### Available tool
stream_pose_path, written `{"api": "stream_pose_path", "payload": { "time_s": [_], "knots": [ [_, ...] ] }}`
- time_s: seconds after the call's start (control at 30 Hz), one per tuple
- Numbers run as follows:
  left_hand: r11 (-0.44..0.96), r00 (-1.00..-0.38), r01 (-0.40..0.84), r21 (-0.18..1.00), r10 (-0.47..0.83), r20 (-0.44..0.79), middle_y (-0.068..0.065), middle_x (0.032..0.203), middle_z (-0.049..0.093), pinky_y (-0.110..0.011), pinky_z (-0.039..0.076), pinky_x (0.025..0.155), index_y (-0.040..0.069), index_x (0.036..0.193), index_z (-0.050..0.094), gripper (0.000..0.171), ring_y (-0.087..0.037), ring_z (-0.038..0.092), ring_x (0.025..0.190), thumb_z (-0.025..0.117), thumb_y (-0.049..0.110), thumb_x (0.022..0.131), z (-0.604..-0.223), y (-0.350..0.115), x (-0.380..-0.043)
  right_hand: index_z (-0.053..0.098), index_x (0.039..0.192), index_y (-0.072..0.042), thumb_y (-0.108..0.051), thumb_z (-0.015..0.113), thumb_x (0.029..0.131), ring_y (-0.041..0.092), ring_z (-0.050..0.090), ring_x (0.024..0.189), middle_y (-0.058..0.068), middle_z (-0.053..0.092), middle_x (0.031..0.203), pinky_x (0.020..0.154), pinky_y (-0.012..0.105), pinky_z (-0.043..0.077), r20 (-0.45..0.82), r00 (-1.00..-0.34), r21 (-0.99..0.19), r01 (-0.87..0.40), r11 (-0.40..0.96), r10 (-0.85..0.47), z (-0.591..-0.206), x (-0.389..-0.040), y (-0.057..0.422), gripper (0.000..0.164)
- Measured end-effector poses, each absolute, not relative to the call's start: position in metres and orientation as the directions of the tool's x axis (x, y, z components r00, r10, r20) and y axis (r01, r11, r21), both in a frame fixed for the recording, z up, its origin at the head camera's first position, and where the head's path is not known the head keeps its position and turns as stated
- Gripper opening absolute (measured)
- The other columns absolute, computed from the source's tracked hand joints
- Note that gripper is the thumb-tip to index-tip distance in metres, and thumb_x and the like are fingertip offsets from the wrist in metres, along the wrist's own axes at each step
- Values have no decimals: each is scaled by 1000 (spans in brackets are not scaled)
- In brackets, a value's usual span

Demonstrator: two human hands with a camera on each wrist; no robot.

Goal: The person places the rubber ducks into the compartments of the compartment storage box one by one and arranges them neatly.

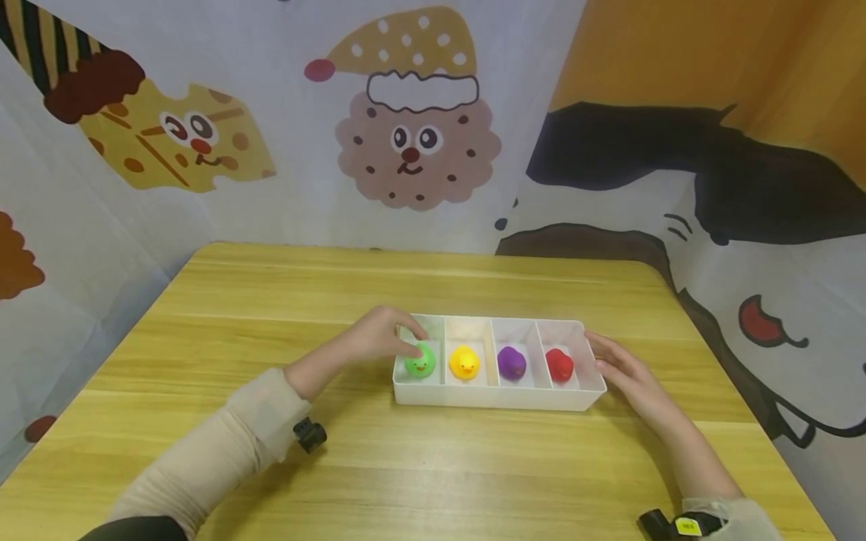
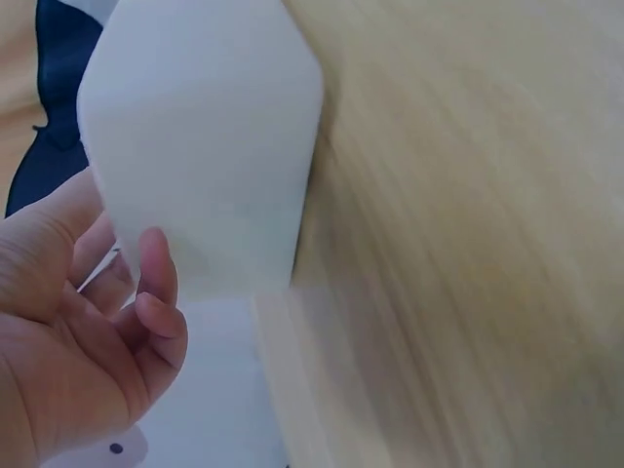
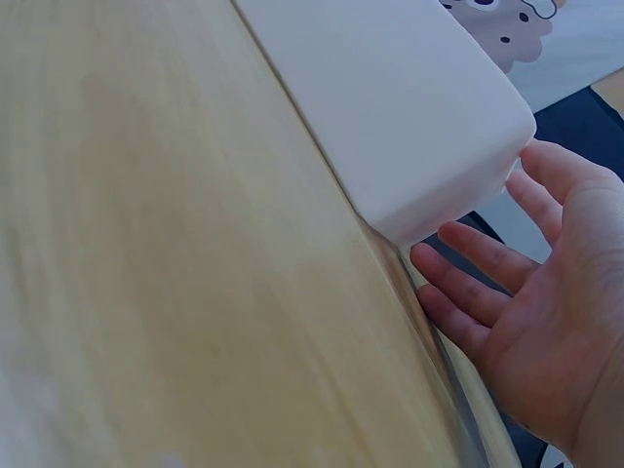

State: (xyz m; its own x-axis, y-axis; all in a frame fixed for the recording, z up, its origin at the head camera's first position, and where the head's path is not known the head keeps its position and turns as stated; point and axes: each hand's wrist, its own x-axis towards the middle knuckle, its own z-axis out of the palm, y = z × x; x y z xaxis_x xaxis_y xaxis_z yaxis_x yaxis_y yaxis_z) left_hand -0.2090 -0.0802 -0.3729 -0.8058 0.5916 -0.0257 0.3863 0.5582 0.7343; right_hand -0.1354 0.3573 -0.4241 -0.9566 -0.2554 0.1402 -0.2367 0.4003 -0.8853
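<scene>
A white box (image 1: pixel 501 398) with a row of compartments stands on the wooden table. From left to right it holds a green rubber duck (image 1: pixel 421 364), a yellow rubber duck (image 1: pixel 464 363), a purple toy (image 1: pixel 512 364) and a red toy (image 1: pixel 560 366). My left hand (image 1: pixel 379 336) reaches over the left end, thumb and forefinger pinching the green duck's head; its other fingers curl outside the end wall in the left wrist view. At the right end my right hand (image 1: pixel 625 372) rests with extended fingers close against the outer wall.
The wooden table (image 1: pixel 304 293) extends around the box on every side. Behind it hangs a cartoon-printed cloth (image 1: pixel 291 210). A small black camera (image 1: pixel 310 435) sits at the left wrist and another black camera (image 1: pixel 679 524) at the right.
</scene>
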Motion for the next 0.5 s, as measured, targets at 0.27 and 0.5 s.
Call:
{"api": "stream_pose_path", "payload": {
  "time_s": [0.27, 0.5],
  "knots": [
    [513, -814, 400, 759, 579, 38, -3, 116, 66, -26, 41, 48, 7, 109, 72, 31, -11, 36, 46, 77, 20, 82, -359, -96, -203, 36, 146, -4, -14, 47, 102, -4, 47, 113, 30, 41, 138, 89, 14, 39, 127, -961, -864, -229, 447, -248, -418, -134, 358, 47],
    [496, -818, 437, 750, 566, 102, -3, 115, 66, -30, 46, 51, 7, 113, 70, 32, -13, 47, 53, 76, 18, 83, -355, -118, -197, 34, 144, 3, -8, 46, 101, -3, 49, 113, 33, 40, 138, 88, 16, 42, 174, -941, -853, -292, 432, -292, -411, -136, 361, 46]
  ]
}}
